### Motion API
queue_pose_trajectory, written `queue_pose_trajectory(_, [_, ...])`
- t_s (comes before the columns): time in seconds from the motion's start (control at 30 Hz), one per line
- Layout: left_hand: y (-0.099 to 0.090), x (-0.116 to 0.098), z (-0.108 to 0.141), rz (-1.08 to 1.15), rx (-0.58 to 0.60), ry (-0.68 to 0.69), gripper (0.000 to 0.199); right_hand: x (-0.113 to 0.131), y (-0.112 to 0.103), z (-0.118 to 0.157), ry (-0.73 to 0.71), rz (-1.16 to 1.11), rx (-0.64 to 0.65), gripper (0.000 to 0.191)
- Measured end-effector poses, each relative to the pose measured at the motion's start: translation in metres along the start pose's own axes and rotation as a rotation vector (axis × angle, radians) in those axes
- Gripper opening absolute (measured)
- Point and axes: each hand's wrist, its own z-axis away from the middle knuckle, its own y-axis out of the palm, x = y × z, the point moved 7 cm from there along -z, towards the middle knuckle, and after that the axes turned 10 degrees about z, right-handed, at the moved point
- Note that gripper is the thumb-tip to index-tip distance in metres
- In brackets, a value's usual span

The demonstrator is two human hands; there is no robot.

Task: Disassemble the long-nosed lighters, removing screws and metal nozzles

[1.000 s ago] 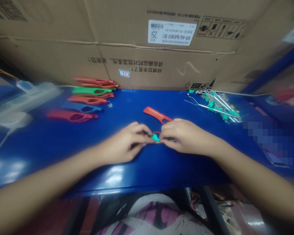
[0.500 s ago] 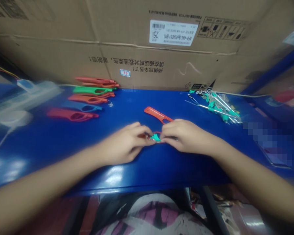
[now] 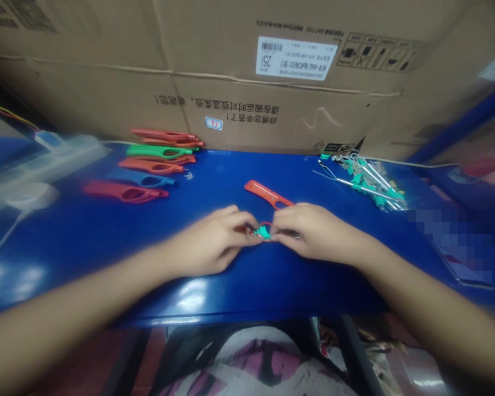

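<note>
Over the middle of the blue table, my left hand (image 3: 216,242) and my right hand (image 3: 319,231) are closed on the two ends of one red lighter casing half (image 3: 267,224), mostly hidden by the fingers. A teal trigger (image 3: 264,231) sits in its loop, between my fingertips. My left thumb and forefinger pinch right beside the trigger. A thin metal part sticks out under my right fingers, too small to make out. Just beyond lies another red casing half (image 3: 264,192), its near end behind my right hand.
Several red, green, orange and blue casings (image 3: 148,179) lie at the back left, with tiny metal pieces (image 3: 188,175) beside them. Metal tubes with teal parts and wires (image 3: 365,181) are piled at the back right. A cardboard sheet (image 3: 214,71) stands behind. A power strip (image 3: 78,154) is at left.
The view has shifted slightly. Both hands keep the same hold on the red casing half and the teal trigger, with hardly any finger movement.
</note>
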Motion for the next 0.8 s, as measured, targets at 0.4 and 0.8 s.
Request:
queue_pose_trajectory(0.4, [-0.001, 0.004, 0.003, 0.023, -0.056, 0.016, 0.039, 0.0, -0.002, 0.0, -0.011, -0.04, -0.003, 0.012])
queue_pose_trajectory(0.8, [-0.007, 0.006, 0.0, 0.12, -0.15, 0.015, 0.031, -0.01, -0.014, 0.005, 0.013, -0.051, -0.179, 0.021])
